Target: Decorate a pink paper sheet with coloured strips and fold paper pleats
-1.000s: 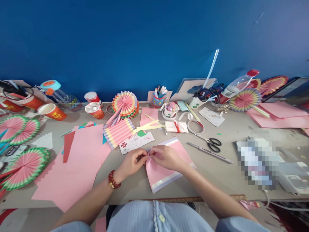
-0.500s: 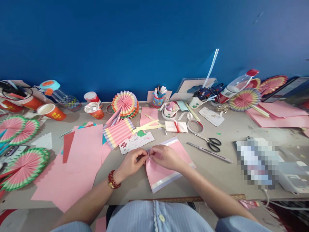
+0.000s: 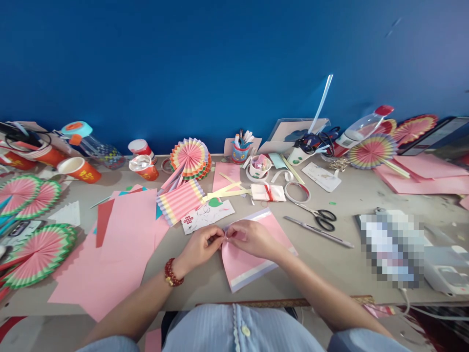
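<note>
A sheet of pink paper [image 3: 252, 254] with white and lilac bands along two opposite sides lies before me, its left edge curled up. My left hand [image 3: 203, 244] pinches that raised edge between thumb and fingertips. Close against it, my right hand [image 3: 249, 237] pinches the same edge, its wrist resting over the sheet. The fingertips of both hands meet, and they hide the gripped bit of paper. Just beyond the hands lie a pleated pink, yellow and lilac paper [image 3: 181, 201] and a white card with drawings [image 3: 208, 215].
Scissors [image 3: 322, 218] and a closed silver cutter knife [image 3: 318, 232] lie to the right, near a tape roll [image 3: 297, 192]. Loose pink sheets [image 3: 124, 244] cover the left side. Paper fans [image 3: 188, 157], cups [image 3: 78, 169] and a bottle [image 3: 366, 129] stand along the blue wall.
Both hands keep their pinch on the paper's left edge, almost unmoved. The whole view has shifted very slightly.
</note>
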A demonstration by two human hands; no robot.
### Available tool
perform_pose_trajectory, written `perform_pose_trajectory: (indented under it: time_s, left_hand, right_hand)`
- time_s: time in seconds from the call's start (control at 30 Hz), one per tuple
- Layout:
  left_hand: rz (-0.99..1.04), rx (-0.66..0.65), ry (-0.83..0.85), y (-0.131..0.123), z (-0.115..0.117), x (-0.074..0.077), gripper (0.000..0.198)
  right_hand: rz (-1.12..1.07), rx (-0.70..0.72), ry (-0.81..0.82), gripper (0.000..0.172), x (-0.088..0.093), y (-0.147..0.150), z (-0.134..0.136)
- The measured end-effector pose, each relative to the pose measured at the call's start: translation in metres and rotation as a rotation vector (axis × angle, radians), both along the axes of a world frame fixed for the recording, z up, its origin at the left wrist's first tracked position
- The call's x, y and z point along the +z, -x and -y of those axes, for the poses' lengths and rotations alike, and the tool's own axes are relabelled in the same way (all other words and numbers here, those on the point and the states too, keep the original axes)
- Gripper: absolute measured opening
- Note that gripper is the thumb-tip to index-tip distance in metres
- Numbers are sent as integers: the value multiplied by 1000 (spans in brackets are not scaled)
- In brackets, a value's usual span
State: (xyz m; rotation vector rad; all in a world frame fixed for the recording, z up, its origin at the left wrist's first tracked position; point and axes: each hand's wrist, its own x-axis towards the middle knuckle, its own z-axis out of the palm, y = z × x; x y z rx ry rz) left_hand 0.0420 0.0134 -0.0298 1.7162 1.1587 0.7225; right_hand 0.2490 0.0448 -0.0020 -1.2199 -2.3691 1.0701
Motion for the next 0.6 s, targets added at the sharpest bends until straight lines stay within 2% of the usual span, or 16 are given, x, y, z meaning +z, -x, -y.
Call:
perform_pose_trajectory:
  time_s: [0.3,0.47,0.6]
  left_hand:
    - [-5,10,3,-1,0,4,15]
    - [-2,10,20,-1,-1,5,14]
    - [3,11,36,-1,1,4,13]
  right_hand:
    - [5,-39,-30,9,-1,2,3]
    - [2,-62,-90,8,-7,5,5]
    - [-28,-98,-86,13,-11,6,5]
